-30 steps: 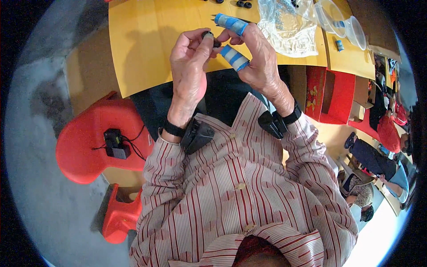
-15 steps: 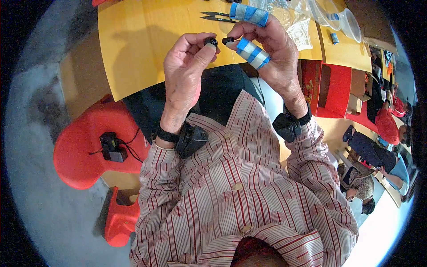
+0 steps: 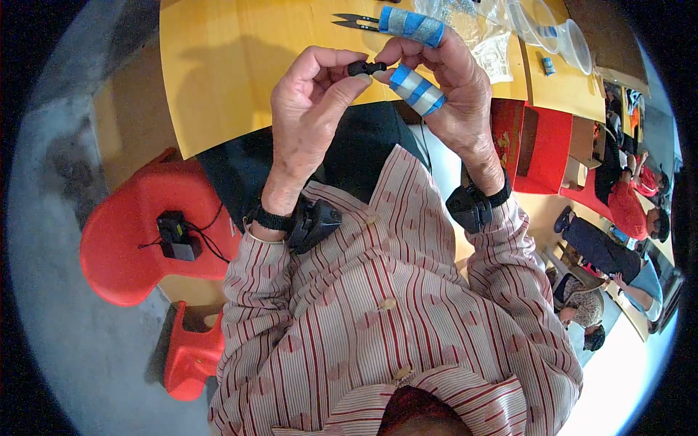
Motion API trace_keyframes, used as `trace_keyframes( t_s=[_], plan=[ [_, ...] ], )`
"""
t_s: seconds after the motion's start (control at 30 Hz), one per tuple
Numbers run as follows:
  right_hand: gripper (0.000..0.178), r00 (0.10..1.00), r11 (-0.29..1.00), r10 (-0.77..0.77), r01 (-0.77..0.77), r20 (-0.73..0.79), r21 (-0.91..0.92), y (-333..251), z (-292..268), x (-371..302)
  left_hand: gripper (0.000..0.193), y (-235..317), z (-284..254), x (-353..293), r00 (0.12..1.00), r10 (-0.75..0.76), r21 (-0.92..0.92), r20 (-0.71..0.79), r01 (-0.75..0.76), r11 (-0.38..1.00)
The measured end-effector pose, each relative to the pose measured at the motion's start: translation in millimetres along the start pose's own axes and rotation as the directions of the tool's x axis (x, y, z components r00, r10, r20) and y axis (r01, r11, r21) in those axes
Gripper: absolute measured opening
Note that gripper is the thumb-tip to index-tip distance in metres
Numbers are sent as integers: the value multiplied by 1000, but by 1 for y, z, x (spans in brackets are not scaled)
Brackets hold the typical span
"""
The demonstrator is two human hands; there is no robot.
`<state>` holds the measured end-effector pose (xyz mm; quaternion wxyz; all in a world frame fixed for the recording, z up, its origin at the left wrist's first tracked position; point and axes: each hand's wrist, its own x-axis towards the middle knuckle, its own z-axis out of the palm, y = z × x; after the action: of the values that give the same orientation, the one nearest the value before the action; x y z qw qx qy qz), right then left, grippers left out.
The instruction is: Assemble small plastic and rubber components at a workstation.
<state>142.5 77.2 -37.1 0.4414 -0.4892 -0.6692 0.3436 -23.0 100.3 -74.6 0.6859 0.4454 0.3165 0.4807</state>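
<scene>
Above the front edge of the table, my left hand [image 3: 307,112] pinches a small black cylindrical part [image 3: 357,68] between thumb and fingertips. From the other side my right hand [image 3: 463,98] grips a smaller black piece [image 3: 376,67]. The two pieces meet end to end; whether they are joined cannot be made out. Blue-and-grey striped wraps [image 3: 417,90] cover two digits of the right hand, one of them apparently the thumb. Just beyond that hand, black thread snips [image 3: 355,21] lie on the yellow table [image 3: 225,80], their handles partly hidden by a wrap.
Clear plastic bags [image 3: 491,54] and clear plastic tubs [image 3: 572,45] are at the back right, beside a loose blue striped roll [image 3: 547,66]. A black device with cables [image 3: 178,236] rests on a red chair [image 3: 123,254] at left. Several people are off to the right.
My hands have come closer together, bringing the two black pieces from a gap into contact. The left hand has turned so its part lies sideways, pointing at the right hand.
</scene>
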Motion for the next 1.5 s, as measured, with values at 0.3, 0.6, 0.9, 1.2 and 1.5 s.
trace_keyframes(
  t_s=[0.3, 0.6, 0.9, 1.2, 1.5],
  plan=[
    [47, 999, 998, 50, -50, 10, -39, -6, 1, -2, 18, 3, -2, -3, 1000, -10, 74, 2, 10, 997],
    [47, 998, 996, 58, -57, 12, -62, -5, 3, -3, 17, 0, -1, -2, 1000, -18, 7, 15, 18, 1000],
    [50, 998, 997, -17, 12, -60, -77, 0, 10, -3, 17, -5, -5, -6, 998, -39, -79, 42, 42, 996],
    [52, 995, 966, -93, 85, -20, -245, -3, 14, -5, 16, -4, -5, -7, 987, -160, -186, -1, 158, 970],
    [44, 934, 798, -327, 354, 142, -488, 8, 11, -8, 11, -10, -11, -7, 981, -196, -169, 3, 194, 966]
  ],
)
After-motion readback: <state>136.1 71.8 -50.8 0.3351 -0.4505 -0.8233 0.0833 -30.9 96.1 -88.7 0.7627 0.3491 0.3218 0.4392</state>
